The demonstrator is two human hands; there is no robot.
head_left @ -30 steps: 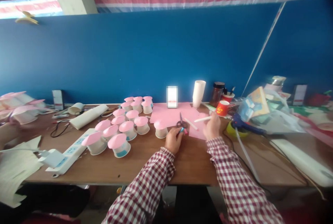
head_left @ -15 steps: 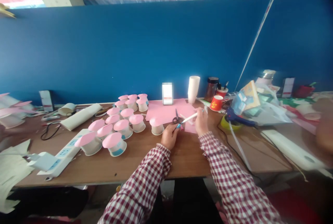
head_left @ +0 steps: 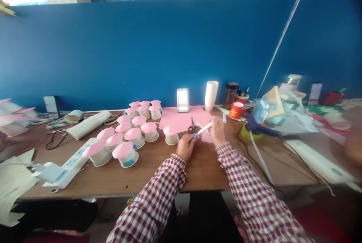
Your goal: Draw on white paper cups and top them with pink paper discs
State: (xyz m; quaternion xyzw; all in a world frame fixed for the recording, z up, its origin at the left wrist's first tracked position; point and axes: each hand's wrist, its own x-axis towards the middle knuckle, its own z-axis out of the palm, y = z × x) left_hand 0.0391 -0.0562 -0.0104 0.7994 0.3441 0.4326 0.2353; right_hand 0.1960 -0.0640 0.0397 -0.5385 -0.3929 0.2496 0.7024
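A slim white pen (head_left: pixel 204 129) with a blue end slants between my hands over the pink paper. My left hand (head_left: pixel 185 147) is closed at its lower, blue end. At the upper end, my right hand (head_left: pixel 217 131) has its fingers closed round the white barrel. Dark-handled scissors (head_left: pixel 194 127) lie on the pink sheet (head_left: pixel 172 115) just beyond the left hand. A smaller pink piece (head_left: pixel 207 137) sits between the hands. Left of my left hand stands an upturned paper cup with a pink disc on top (head_left: pixel 171 135). A small whitish cylinder (head_left: pixel 224 118) is beyond the right hand.
Several disc-topped cups (head_left: pixel 132 137) cover the table's left-middle. A power strip (head_left: pixel 70 165) lies further left. At the back are a cup stack (head_left: pixel 211 95), a jar (head_left: pixel 232 94) and a red cup (head_left: pixel 236 111). A blue glue gun (head_left: pixel 261 127) rests on yellow tape (head_left: pixel 250 133) to the right.
The camera view has shifted slightly. Both hands keep their hold on the pen, and the right hand has moved slightly left, away from the small whitish cylinder.
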